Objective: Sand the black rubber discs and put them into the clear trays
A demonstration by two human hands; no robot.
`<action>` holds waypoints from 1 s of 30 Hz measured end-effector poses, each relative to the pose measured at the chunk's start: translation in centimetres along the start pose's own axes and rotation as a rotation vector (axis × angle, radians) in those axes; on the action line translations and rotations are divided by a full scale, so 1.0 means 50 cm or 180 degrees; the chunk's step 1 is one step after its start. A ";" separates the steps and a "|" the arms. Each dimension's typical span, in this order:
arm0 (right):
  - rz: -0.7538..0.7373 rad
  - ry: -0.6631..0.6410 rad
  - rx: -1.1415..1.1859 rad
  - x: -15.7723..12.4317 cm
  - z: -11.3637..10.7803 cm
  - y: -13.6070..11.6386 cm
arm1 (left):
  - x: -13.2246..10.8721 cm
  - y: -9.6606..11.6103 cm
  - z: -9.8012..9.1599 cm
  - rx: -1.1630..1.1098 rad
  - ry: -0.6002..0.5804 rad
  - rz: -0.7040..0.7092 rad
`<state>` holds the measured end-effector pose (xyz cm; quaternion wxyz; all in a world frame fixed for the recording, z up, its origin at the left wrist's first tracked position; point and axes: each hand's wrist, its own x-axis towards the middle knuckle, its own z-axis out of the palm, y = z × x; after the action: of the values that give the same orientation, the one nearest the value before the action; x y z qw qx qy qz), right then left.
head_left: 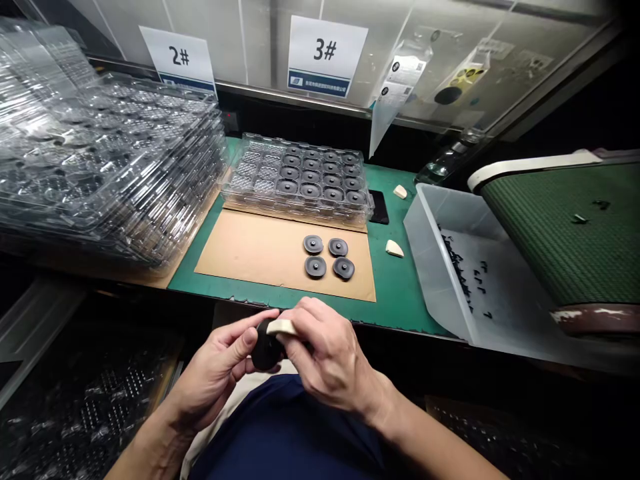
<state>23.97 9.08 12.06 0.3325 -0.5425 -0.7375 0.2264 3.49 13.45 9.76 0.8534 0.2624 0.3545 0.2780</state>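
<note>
Between its thumb and fingers, my left hand (223,367) grips a round black plastic part (265,347), held over my lap in front of the bench edge. A small cream-coloured pad (281,327), perhaps a sponge, is pinched in my right hand (333,353) and lies against that part; my fingers hide where they meet. Several similar black discs (315,267) with small centre knobs rest on the brown cardboard (250,250). Behind them a clear blister tray (300,177) holds rows of such discs on its right side.
Tall stacks of clear trays (165,173) stand at the left. On the right are a translucent bin (445,280) with small black pieces, and a green conveyor belt (575,227). Two cream pads (394,249) and a dark flat object (380,207) lie on the green mat (385,287).
</note>
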 end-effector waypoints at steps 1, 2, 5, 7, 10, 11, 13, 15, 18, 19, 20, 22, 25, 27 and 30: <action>-0.0272 -0.0158 -0.0055 0.003 -0.007 0.004 | 0.000 -0.002 -0.002 0.0048 -0.0122 -0.0139; -0.0556 -0.0304 -0.0098 0.005 -0.013 0.008 | 0.000 -0.005 -0.004 0.0047 -0.0226 -0.0264; -0.1001 -0.0347 -0.0246 0.010 -0.018 0.014 | 0.005 -0.017 -0.004 -0.0243 -0.0298 -0.0390; -0.0461 -0.0005 -0.0192 0.008 -0.008 0.012 | 0.011 -0.022 -0.002 -0.0511 -0.0073 -0.0055; 0.0910 -0.0029 0.0501 0.002 0.017 0.005 | 0.018 -0.021 -0.003 -0.0617 0.0321 0.0644; 0.1171 -0.0185 0.0717 0.000 0.023 0.004 | 0.019 -0.020 -0.006 -0.0573 0.0377 0.0754; 0.1231 -0.0309 0.0790 -0.001 0.030 0.003 | 0.018 -0.016 -0.012 -0.0480 0.0393 0.0708; 0.0869 -0.0122 0.0435 0.000 0.026 0.005 | 0.013 -0.014 -0.019 -0.0388 0.0315 0.0410; 0.0013 -0.0215 0.0028 0.004 0.009 0.012 | 0.004 -0.017 -0.027 -0.0239 -0.0027 -0.0112; -0.0271 -0.0352 -0.0032 0.006 0.003 0.014 | 0.002 -0.020 -0.028 -0.0225 -0.0152 -0.0245; -0.0537 -0.0482 -0.0090 0.008 -0.002 0.016 | 0.001 -0.024 -0.028 -0.0245 -0.0257 -0.0369; -0.0978 -0.0623 -0.0278 0.012 -0.007 0.019 | 0.001 -0.032 -0.027 -0.0353 -0.0402 -0.0575; -0.0817 -0.0365 -0.0471 0.013 0.003 0.018 | 0.008 -0.038 -0.021 -0.0657 -0.0261 -0.0338; 0.0059 -0.0121 -0.0189 0.011 0.016 0.012 | 0.017 -0.036 -0.017 -0.0781 0.0036 0.0194; 0.1287 -0.0405 0.0755 0.011 0.030 -0.001 | 0.025 -0.032 -0.012 -0.0656 0.0276 0.0781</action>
<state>22.73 9.62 11.20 0.2947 -0.6209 -0.6016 0.4070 4.26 13.29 7.77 0.8193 0.2025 0.3258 0.4261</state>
